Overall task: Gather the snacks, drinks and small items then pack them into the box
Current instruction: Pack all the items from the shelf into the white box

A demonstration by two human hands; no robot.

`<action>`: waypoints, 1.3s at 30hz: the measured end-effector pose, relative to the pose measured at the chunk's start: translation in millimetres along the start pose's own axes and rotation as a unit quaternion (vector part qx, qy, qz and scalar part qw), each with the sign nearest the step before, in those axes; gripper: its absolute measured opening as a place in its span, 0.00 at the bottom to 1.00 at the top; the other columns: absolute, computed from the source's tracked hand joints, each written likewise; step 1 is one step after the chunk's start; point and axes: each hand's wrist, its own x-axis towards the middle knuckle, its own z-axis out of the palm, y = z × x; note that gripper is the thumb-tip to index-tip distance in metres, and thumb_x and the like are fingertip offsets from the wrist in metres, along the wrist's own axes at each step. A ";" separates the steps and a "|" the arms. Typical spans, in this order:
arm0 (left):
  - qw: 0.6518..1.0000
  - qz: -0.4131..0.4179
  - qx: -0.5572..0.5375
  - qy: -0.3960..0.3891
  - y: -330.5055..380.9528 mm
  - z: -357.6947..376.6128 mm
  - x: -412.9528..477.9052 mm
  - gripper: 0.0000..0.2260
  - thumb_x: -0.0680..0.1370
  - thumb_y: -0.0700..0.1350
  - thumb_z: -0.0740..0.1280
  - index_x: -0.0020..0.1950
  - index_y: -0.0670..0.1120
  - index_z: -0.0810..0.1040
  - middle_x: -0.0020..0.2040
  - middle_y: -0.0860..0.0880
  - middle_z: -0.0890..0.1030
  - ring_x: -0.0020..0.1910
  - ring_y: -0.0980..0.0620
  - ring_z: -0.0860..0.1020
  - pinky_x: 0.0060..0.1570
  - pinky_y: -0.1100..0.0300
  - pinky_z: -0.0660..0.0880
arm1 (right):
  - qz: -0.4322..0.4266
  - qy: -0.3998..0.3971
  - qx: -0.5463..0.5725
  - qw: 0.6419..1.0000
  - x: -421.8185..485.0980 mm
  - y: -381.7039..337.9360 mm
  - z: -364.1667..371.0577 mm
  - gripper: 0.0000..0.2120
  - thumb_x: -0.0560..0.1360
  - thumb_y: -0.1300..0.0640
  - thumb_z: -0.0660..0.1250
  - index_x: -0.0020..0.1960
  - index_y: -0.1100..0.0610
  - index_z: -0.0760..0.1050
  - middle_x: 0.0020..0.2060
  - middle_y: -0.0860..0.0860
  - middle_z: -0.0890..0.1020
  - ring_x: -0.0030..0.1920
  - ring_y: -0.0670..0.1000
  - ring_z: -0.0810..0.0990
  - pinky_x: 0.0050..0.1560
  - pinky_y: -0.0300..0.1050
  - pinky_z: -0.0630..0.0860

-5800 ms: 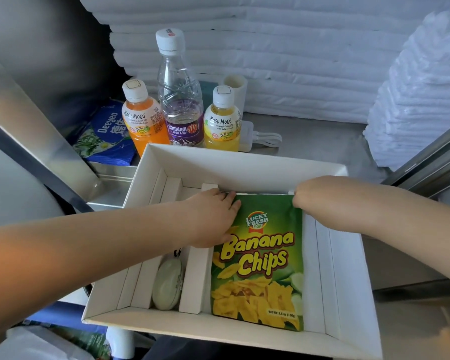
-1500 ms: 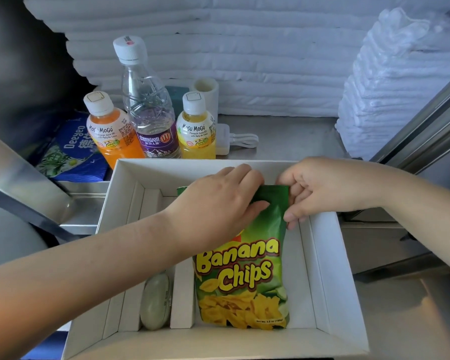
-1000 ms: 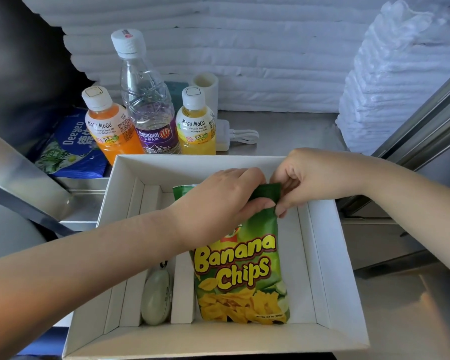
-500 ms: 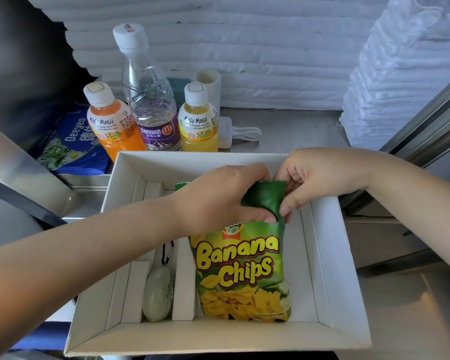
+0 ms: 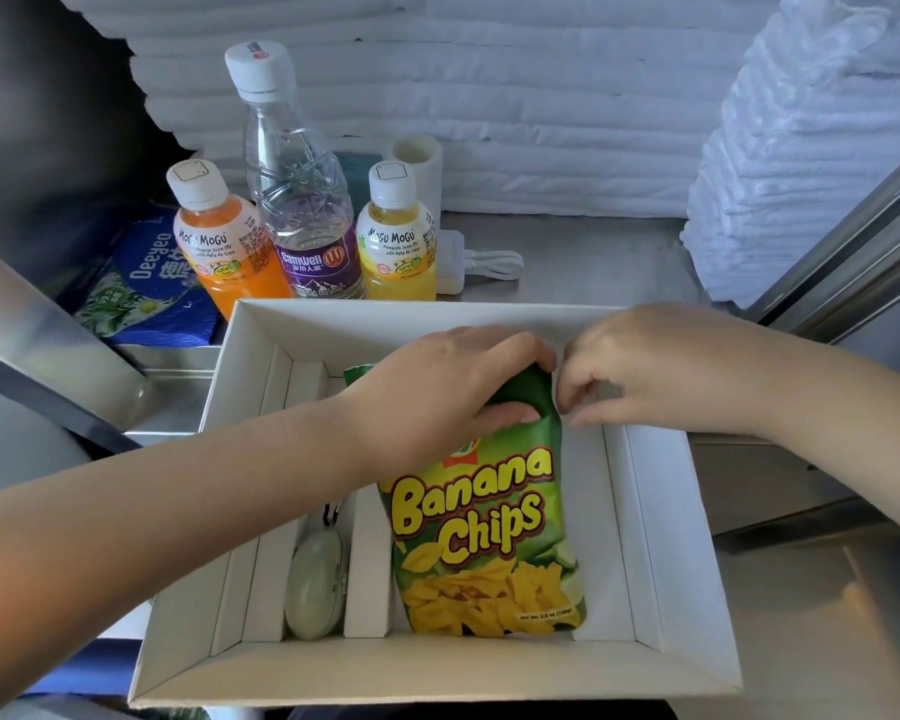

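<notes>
Clamped by the left hand (image 5: pixel 437 392), the banana chips bag (image 5: pixel 484 532) had its top hidden, while the right hand (image 5: pixel 645 371), curled beside it, was seen with an indeterminate grip.

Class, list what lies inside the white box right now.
Inside the white box: a banana chips bag and a pale oval case between cardboard dividers. The left hand covers the bag's top.

my left hand (image 5: pixel 437 402) gripping top of the banana chips bag (image 5: pixel 484 532) in the white box (image 5: pixel 661 517), right hand (image 5: pixel 650 371) w/ fingers curled just beside bag's top corner, small pale green case (image 5: pixel 315 584) in narrow slot next to it, 2 Mogu Mogu bottles (image 5: pixel 224 252) + water bottle (image 5: pixel 297 200) behind box
</notes>
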 end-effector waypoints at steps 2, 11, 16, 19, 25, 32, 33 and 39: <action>0.998 -0.010 0.043 -0.039 -3.0 3.6 2.5 0.19 0.77 0.54 0.63 0.66 0.48 0.70 0.58 0.48 0.74 0.56 0.48 0.74 0.53 0.56 0.71 | -0.028 -0.025 -0.007 0.999 -0.9 -1.4 4.9 0.08 0.74 0.43 0.63 0.48 0.43 0.79 0.43 0.39 0.78 0.48 0.40 0.76 0.47 0.43 0.73; 0.956 0.037 0.270 -0.106 -3.5 20.0 -1.2 0.28 0.79 0.62 0.48 0.65 0.44 0.72 0.64 0.45 0.74 0.66 0.45 0.69 0.68 0.51 0.62 | -0.101 -0.079 -0.031 0.991 -4.4 -9.4 27.1 0.11 0.79 0.46 0.56 0.51 0.45 0.77 0.46 0.43 0.79 0.50 0.47 0.77 0.49 0.48 0.75; 0.933 0.082 0.312 -0.161 -9.1 29.7 4.9 0.32 0.78 0.64 0.41 0.71 0.44 0.63 0.68 0.43 0.68 0.69 0.44 0.62 0.73 0.51 0.50 | -0.127 -0.165 -0.044 0.977 -12.7 -20.7 41.8 0.13 0.80 0.48 0.53 0.49 0.48 0.76 0.45 0.47 0.79 0.49 0.51 0.77 0.51 0.51 0.74; 0.927 0.111 0.308 -0.181 -13.8 35.1 9.8 0.34 0.77 0.65 0.41 0.74 0.44 0.60 0.72 0.44 0.65 0.72 0.45 0.58 0.73 0.52 0.45 | -0.128 -0.211 -0.041 0.968 -14.2 -27.9 43.5 0.13 0.80 0.48 0.54 0.50 0.50 0.77 0.44 0.48 0.79 0.49 0.52 0.76 0.52 0.51 0.74; 0.930 0.118 0.254 -0.237 -21.5 45.7 18.5 0.36 0.76 0.68 0.44 0.75 0.43 0.57 0.72 0.44 0.64 0.72 0.45 0.59 0.72 0.53 0.45 | -0.039 -0.241 -0.019 0.970 -13.7 -39.3 48.6 0.09 0.78 0.50 0.60 0.52 0.48 0.78 0.38 0.46 0.74 0.33 0.50 0.68 0.38 0.48 0.70; 0.935 0.149 0.231 -0.224 -29.0 52.2 19.9 0.37 0.75 0.69 0.47 0.72 0.42 0.60 0.69 0.43 0.68 0.69 0.44 0.63 0.70 0.54 0.47 | -0.136 -0.275 -0.007 0.952 -20.5 -41.5 49.1 0.09 0.78 0.57 0.58 0.42 0.57 0.74 0.38 0.53 0.76 0.38 0.54 0.73 0.40 0.52 0.75; 0.932 0.150 0.243 -0.223 -29.1 53.1 19.3 0.38 0.74 0.70 0.48 0.73 0.42 0.60 0.69 0.43 0.67 0.69 0.44 0.62 0.71 0.53 0.46 | -0.140 -0.285 -0.013 0.948 -20.3 -41.9 50.3 0.08 0.78 0.56 0.57 0.47 0.56 0.75 0.44 0.51 0.77 0.45 0.54 0.74 0.44 0.53 0.75; 0.904 0.082 0.315 -0.276 -23.0 57.6 3.5 0.41 0.74 0.70 0.46 0.77 0.44 0.42 0.77 0.44 0.48 0.76 0.45 0.45 0.72 0.49 0.39 | -0.122 -0.274 -0.038 0.953 -10.9 -44.8 56.1 0.14 0.80 0.53 0.57 0.62 0.54 0.73 0.57 0.51 0.75 0.58 0.54 0.72 0.57 0.54 0.72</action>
